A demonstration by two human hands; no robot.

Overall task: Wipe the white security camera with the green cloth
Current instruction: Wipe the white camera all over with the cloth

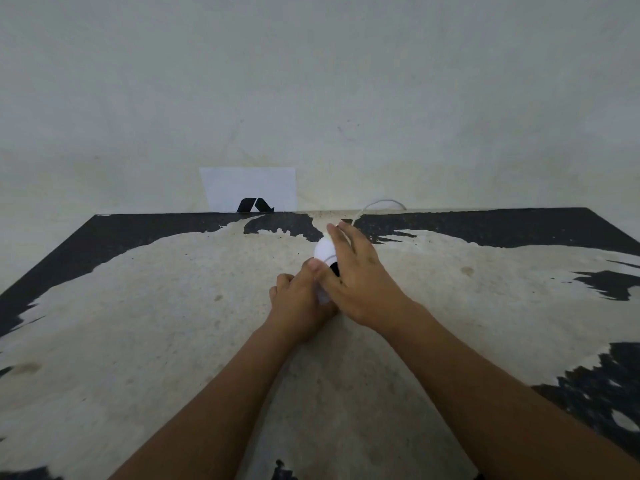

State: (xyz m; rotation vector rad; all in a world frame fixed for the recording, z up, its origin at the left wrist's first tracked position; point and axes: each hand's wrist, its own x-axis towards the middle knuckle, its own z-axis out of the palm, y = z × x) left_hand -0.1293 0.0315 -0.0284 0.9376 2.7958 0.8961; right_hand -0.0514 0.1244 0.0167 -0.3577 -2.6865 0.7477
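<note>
The white security camera (323,250) is a small round ball with a black lens patch, standing near the middle of the worn table (156,306). My right hand (360,282) lies over its top and right side, fingers wrapped around the ball. My left hand (300,303) grips the camera's lower part, thumb pressed against the front of the ball. A thin white cable (379,203) arcs from behind the camera toward the wall. No green cloth is visible anywhere in the head view.
The table has a pale, scuffed top with black paint left at the edges. A white card with a black logo (250,190) leans against the plain wall (311,81) at the table's far edge.
</note>
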